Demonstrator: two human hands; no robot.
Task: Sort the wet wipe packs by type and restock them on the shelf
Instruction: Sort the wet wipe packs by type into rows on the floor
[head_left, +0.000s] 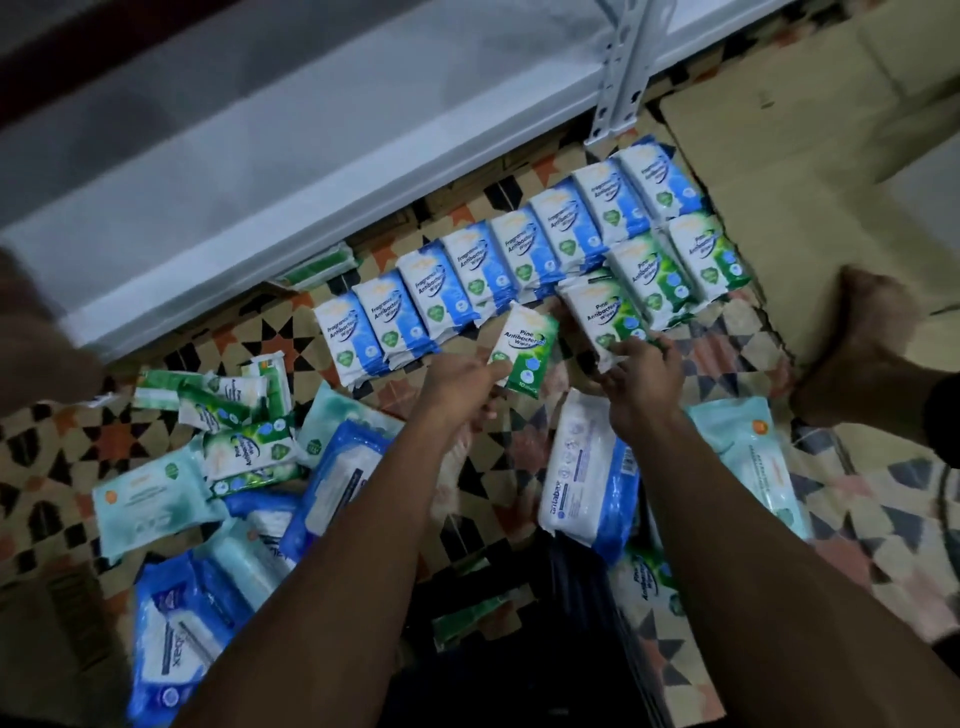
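Left hand (462, 382) pinches a green pine pack (524, 351); right hand (644, 376) grips another green pack (602, 319), both just below the blue pack row (493, 265).

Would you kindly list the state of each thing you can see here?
Left hand: pinching a pine pack, lifted.
Right hand: grip on the nearest pack of the pine row.
Blue row: seven packs, sorted, on floor.
Loose packs: unsorted heap.
Shelf: bare.

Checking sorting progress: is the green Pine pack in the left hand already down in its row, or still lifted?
Still lifted. The left hand pinches the Pine pack by its lower edge, tilted above the floor, beside the green row.
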